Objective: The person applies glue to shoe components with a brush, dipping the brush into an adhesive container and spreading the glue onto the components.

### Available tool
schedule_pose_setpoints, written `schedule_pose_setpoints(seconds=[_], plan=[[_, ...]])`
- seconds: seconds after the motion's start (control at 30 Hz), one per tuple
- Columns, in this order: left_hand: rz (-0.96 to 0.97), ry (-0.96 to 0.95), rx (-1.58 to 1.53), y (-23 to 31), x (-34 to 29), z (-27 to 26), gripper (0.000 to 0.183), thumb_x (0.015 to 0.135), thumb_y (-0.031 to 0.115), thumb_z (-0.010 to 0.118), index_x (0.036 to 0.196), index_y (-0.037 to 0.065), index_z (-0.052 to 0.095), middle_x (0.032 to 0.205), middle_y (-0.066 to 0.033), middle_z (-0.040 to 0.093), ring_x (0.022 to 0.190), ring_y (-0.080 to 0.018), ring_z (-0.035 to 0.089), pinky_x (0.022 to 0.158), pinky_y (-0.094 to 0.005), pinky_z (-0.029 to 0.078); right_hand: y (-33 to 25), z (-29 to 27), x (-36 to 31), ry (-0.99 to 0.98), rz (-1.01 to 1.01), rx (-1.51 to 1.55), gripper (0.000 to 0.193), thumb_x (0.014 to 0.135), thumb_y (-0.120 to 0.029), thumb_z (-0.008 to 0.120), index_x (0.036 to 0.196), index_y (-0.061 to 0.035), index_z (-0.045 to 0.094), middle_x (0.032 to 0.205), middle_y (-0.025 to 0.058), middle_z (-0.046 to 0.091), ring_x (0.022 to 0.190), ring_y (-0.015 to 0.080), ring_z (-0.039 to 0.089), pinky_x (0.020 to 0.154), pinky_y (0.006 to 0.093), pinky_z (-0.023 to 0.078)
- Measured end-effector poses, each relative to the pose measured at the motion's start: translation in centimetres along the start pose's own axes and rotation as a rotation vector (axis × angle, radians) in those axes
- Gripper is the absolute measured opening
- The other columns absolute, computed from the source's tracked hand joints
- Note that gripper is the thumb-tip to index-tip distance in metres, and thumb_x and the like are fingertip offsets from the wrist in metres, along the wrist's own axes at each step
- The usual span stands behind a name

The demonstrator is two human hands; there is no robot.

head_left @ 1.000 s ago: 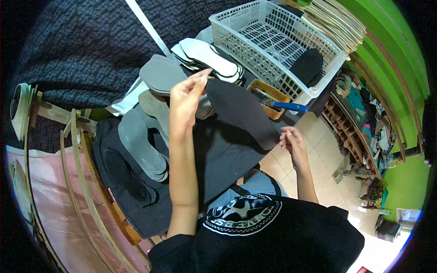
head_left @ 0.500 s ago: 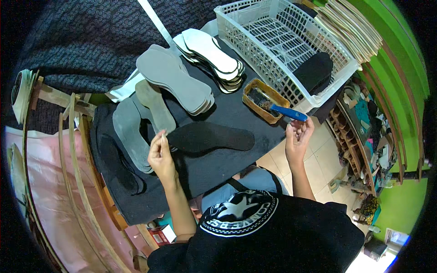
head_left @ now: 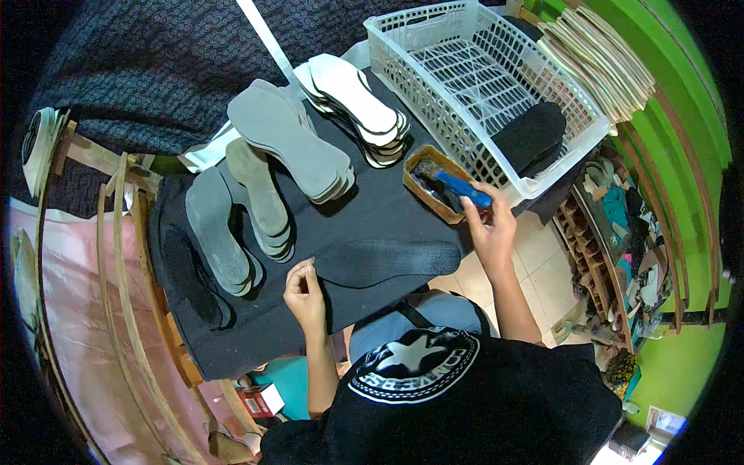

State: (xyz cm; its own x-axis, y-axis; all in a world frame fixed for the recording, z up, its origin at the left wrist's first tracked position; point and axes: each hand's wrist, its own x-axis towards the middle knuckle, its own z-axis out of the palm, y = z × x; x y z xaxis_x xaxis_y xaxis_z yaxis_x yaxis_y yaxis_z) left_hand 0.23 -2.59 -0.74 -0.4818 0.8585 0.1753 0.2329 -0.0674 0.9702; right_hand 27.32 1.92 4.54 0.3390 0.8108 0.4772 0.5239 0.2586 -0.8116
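Observation:
A black shoe insole (head_left: pixel 387 262) lies across the front of the dark-covered table. Its left end is pinched between the thumb and fingers of my left hand (head_left: pixel 305 294). My right hand (head_left: pixel 494 232) is closed round the blue handle of a brush (head_left: pixel 463 187). The brush dips into an open brown tub (head_left: pixel 435 208), its bristle end down among dark contents and hard to make out. Behind the insole sit a stack of grey insoles (head_left: pixel 291 139) and a pile of white-topped insoles (head_left: pixel 353 93). Olive insoles (head_left: pixel 260 186) rest beside grey ones (head_left: pixel 213 225).
A white plastic crate (head_left: pixel 430 89) with black insoles (head_left: pixel 533 138) inside stands behind the tub. More black pieces (head_left: pixel 190 279) lie at the table's left edge. Stacked sheets (head_left: pixel 601 62) are at the far right, above a cluttered shelf (head_left: pixel 593 260). Wooden rails (head_left: pixel 139 294) run along the left.
My right hand has moved the brush left, deeper into the tub, and grips it more firmly. My left hand and the black insole have shifted toward me and to the right.

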Motion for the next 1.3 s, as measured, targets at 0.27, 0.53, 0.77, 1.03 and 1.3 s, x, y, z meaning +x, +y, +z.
schedule_pose_setpoints(seconds=[0.27,0.53,0.77,1.03,1.3], plan=[[0.268,-0.418,0.671,1.5,-0.9,-2.0,0.05,0.076,0.026,0.056,0.114,-0.003,0.041,0.118,-0.0182,0.04,0.107,-0.03,0.041,0.092,-0.0425,0.023,-0.8,-1.0,-0.1,-0.026,0.031,-0.119,0.021,0.076,-0.012,0.06,0.09,-0.0012,0.051,0.079,0.0094,0.054,0.061,0.0142,0.051,0.052,0.0241,0.042],[0.238,-0.768,0.949,2.0,-1.4,-3.6,0.084,0.075,0.045,0.051,0.128,-0.007,0.012,0.136,-0.0203,0.01,0.126,-0.0283,0.015,0.1,-0.0454,0.009,-2.2,-1.1,-1.2,0.046,0.062,-0.125,0.021,0.076,-0.012,0.06,0.091,-0.0004,0.05,0.079,0.0103,0.053,0.065,0.0133,0.051,0.057,0.0231,0.042],[0.224,-0.903,0.885,2.4,-0.4,-5.3,0.09,0.07,0.046,0.057,0.129,-0.004,0.012,0.136,-0.0184,0.012,0.126,-0.0275,0.016,0.1,-0.0443,0.01,-1.7,-0.6,-1.5,0.103,0.074,-0.086,0.022,0.076,-0.013,0.06,0.092,-0.0006,0.052,0.078,0.0087,0.054,0.061,0.0127,0.051,0.056,0.024,0.043],[0.268,-0.953,0.754,1.7,0.5,-6.9,0.091,0.061,0.032,0.068,0.131,0.005,0.017,0.135,-0.0143,0.019,0.123,-0.0301,0.022,0.099,-0.0435,0.018,-2.3,-1.0,-1.4,0.09,0.112,-0.07,0.021,0.077,-0.013,0.059,0.091,-0.0005,0.051,0.075,0.0072,0.053,0.062,0.011,0.049,0.057,0.0227,0.042],[0.307,-0.886,0.532,1.2,2.8,-6.8,0.065,0.059,0.02,0.071,0.116,0.005,0.045,0.118,-0.0125,0.044,0.107,-0.029,0.043,0.089,-0.0365,0.032,-2.4,-1.5,-1.6,0.126,0.076,-0.08,0.019,0.077,-0.013,0.058,0.09,-0.0007,0.051,0.077,0.0067,0.053,0.063,0.0108,0.049,0.057,0.0229,0.042]])
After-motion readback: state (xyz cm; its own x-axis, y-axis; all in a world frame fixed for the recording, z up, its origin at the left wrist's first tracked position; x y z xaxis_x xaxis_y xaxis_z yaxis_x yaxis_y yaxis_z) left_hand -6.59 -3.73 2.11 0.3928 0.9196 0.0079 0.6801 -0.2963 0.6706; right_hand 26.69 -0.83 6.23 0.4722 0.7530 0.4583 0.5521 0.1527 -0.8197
